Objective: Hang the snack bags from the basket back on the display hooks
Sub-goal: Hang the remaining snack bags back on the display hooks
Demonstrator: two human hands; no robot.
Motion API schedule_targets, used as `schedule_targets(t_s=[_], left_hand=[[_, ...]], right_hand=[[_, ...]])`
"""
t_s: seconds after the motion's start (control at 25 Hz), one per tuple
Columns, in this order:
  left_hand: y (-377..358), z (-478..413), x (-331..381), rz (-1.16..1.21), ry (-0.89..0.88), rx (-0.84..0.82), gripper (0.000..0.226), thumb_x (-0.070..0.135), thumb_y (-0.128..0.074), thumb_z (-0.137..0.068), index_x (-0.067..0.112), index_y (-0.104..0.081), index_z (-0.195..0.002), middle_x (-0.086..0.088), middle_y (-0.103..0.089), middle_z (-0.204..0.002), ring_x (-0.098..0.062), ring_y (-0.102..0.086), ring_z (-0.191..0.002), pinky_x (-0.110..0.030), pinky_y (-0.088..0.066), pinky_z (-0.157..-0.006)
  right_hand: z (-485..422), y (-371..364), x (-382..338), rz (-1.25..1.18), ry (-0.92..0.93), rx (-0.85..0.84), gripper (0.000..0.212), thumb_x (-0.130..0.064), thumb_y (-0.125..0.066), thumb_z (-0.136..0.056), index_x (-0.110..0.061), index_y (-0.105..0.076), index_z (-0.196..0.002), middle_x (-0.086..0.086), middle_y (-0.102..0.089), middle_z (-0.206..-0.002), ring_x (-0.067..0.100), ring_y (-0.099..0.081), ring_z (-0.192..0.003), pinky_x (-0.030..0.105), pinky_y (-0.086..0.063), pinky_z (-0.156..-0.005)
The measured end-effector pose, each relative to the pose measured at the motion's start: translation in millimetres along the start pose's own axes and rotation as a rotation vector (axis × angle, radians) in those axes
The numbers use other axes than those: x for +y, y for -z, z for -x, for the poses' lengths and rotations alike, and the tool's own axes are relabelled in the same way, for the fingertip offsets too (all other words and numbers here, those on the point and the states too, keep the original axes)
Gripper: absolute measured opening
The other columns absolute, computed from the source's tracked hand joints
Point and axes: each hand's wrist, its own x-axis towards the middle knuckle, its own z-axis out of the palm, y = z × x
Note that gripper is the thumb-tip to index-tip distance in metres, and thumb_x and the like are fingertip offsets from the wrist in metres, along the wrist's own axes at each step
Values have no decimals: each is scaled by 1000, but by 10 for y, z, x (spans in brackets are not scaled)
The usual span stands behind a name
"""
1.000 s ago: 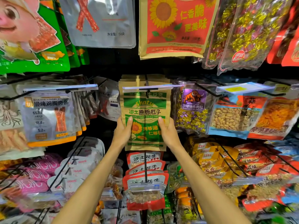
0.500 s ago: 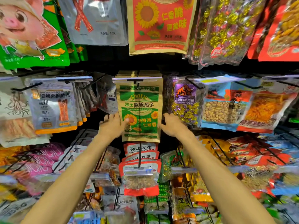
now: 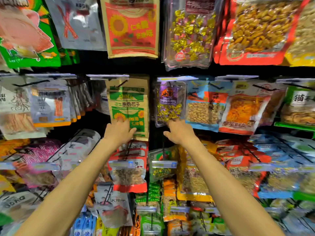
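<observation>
Two hands: left hand (image 3: 119,132), right hand (image 3: 179,132). One green-and-tan sunflower seed bag (image 3: 128,106) at front of its hook. Right of it: one clear candy bag with purple label (image 3: 170,103), one peanut bag (image 3: 203,108). Above it: one red sunflower seed bag (image 3: 132,29). Below it: three red peanut bags (image 3: 129,174) visible, stacked.

The seed bag (image 3: 127,106) is tan with green bands and orange sunflowers. Right of it, the candy pack (image 3: 169,103) is clear with a purple label over gold and purple wrappers. Farther up, a tan bag (image 3: 131,29) shows a red panel with a yellow sunflower.
</observation>
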Motion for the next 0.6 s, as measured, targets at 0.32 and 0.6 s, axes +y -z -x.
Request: schedule_targets(t_s=[0.32, 0.6], left_hand=[[147, 117, 724, 108, -86, 16, 50, 42, -46, -97, 11, -45, -137, -15, -57, -126, -35, -48, -121, -45, -48, -88], [300, -288, 990, 777, 37, 114, 53, 32, -55, -97, 11, -40, -144, -12, -52, -139, -27, -52, -125, -30, -41, -90]], right_hand=[[299, 163, 357, -11, -19, -12, 50, -39, -47, -100, -9, -42, -139, 15, -41, -143, 35, -37, -132, 50, -39, -102], [-77, 170, 520, -453, -120, 144, 65, -35, -55, -96, -4, -30, -147, 14, -40, -147, 33, -41, -133, 42, -42, -103]])
